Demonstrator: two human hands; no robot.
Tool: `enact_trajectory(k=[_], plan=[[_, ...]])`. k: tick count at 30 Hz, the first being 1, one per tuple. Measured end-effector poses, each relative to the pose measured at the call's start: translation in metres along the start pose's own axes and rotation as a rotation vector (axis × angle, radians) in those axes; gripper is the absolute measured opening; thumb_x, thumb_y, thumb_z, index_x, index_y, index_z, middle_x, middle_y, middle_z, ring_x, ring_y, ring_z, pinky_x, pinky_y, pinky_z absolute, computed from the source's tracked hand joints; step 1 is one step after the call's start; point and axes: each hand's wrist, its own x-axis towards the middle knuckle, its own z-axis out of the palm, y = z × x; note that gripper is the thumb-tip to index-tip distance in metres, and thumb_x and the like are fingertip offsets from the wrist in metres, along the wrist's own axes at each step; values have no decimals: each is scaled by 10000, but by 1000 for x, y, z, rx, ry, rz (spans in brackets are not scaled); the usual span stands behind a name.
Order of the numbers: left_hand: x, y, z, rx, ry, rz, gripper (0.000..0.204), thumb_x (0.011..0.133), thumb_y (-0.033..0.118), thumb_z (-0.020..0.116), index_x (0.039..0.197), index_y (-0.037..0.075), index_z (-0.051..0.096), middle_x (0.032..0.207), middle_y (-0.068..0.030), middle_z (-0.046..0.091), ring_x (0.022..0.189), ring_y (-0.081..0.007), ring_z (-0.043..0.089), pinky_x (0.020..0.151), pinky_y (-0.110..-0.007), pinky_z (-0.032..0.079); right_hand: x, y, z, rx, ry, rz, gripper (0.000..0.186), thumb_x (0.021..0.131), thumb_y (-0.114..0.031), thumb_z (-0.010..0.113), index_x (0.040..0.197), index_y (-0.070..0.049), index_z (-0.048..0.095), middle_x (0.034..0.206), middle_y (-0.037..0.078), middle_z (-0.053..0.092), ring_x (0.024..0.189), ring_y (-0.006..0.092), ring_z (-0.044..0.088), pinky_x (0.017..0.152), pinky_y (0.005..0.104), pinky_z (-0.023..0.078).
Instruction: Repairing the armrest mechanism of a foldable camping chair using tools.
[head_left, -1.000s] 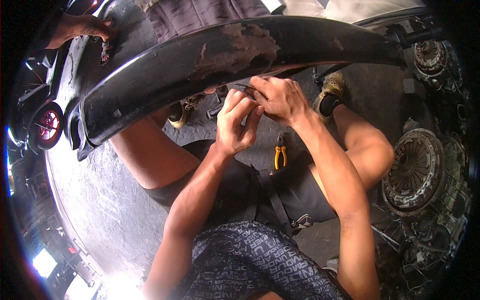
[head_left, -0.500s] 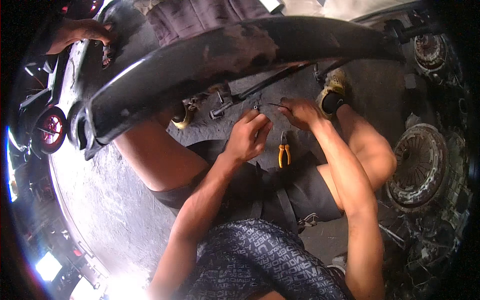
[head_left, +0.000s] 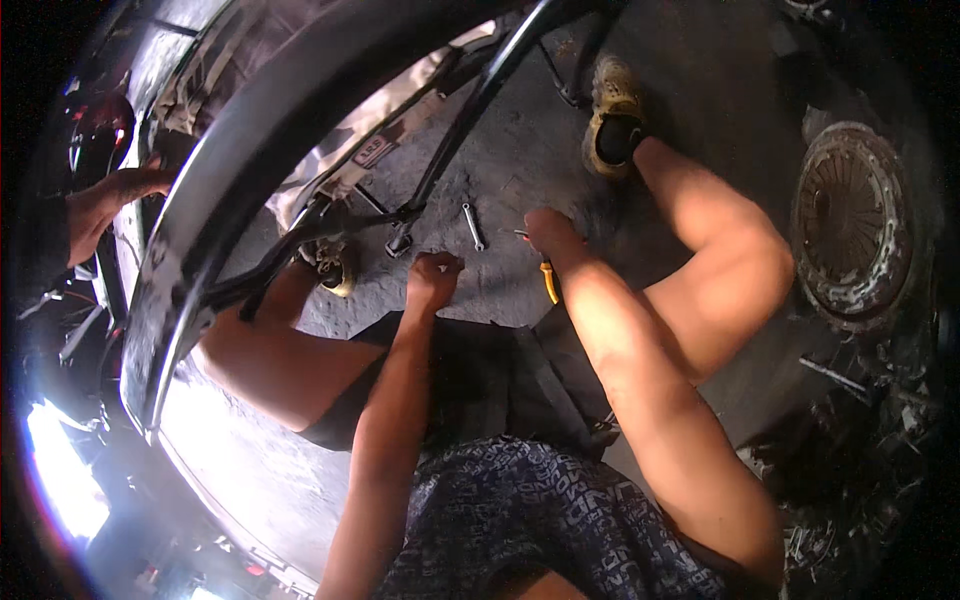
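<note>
Wrench (head_left: 473, 227) lies flat on the floor (head_left: 545, 180), ahead of and between the two hands, touching neither. The left hand (head_left: 434, 282) has its fingers curled inward; whether it pinches anything, I cannot tell. The right hand (head_left: 550, 232) is closed around a small red-tipped thing (head_left: 521, 234), its end poking out toward the left hand. Just behind the right hand, pliers (head_left: 549, 282) show one yellow handle, the rest hidden by the forearm. Ahead and left of the left hand curves a big dark panel (head_left: 210, 210), with a metal bar (head_left: 450, 150) nearer. Beyond it, at far left, is another person's hand (head_left: 125, 195).
</note>
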Motion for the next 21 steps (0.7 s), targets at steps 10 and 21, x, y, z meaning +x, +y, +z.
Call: enact_trajectory(k=[10, 21], plan=[[4, -18, -2, -8, -184, -168, 234, 866, 241, 654, 1013, 68, 708, 933, -132, 719, 870, -281, 689, 765, -379, 515, 18, -1, 5, -85, -108, -40, 222, 877, -236, 637, 1038, -90, 683, 1044, 141, 686, 1011, 308, 660, 822, 452, 539], [-15, 4, -33, 108, -61, -89, 493, 807, 230, 694, 1259, 56, 601, 1168, -241, 633, 1072, -395, 615, 936, -449, 484, 8, -67, -74, 312, 313, -280, 183, 838, -214, 644, 958, -80, 673, 916, 133, 708, 947, 283, 685, 800, 393, 537]])
